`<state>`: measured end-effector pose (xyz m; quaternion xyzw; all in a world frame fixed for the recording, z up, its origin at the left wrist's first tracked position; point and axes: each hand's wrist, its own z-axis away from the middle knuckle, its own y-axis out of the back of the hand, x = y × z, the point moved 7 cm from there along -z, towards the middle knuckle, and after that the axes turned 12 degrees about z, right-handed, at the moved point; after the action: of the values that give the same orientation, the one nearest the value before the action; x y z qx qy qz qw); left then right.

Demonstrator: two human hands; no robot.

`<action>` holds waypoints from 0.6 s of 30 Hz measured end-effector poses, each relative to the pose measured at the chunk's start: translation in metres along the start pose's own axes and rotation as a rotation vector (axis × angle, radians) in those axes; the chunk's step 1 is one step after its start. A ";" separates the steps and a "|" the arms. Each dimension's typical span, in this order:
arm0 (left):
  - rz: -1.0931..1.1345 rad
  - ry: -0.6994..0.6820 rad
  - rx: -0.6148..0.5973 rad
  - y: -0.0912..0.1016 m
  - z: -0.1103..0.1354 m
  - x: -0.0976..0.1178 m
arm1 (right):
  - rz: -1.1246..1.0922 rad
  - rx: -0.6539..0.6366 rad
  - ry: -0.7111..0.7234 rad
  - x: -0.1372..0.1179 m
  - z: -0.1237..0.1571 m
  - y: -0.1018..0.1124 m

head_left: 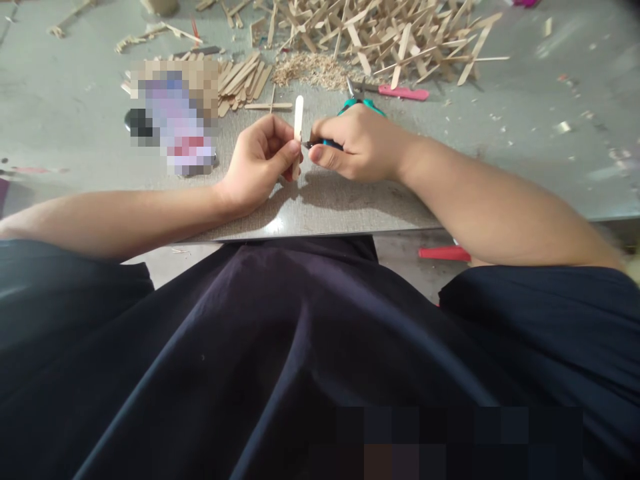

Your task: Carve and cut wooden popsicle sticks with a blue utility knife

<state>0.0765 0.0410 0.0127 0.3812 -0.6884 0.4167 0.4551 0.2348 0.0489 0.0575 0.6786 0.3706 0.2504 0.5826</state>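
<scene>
My left hand [257,160] is closed, pinching a flat wooden craft stick [299,117] between thumb and fingers. The stick stands nearly upright, its rounded end above the fingertips. From the right, my right hand [363,143] grips a small black-and-blue tool [327,143] with a pointed metal tip. That tip meets the stick close to my left thumb; most of the tool is hidden in my palm, so its exact kind is unclear. Teal-handled pliers [367,105] lie just behind my right knuckles.
At the back is a big heap of crossed craft sticks [380,33], with wood shavings [313,70] before it. A pink-handled knife [404,92] lies right of these. Loose sticks [245,80] and a blurred-out purple object [183,127] are on the left. The table edge [300,236] runs close to me.
</scene>
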 end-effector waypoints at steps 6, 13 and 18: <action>0.002 -0.014 -0.009 0.000 -0.001 0.000 | -0.020 0.042 0.011 0.005 0.000 0.000; -0.024 -0.043 -0.023 0.000 0.000 0.003 | -0.128 -0.009 -0.120 0.026 0.002 -0.012; -0.014 -0.067 -0.051 0.000 -0.001 0.000 | -0.160 -0.016 -0.099 0.029 0.002 -0.014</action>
<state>0.0768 0.0424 0.0131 0.3881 -0.7110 0.3825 0.4444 0.2506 0.0711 0.0408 0.6537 0.3924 0.1721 0.6237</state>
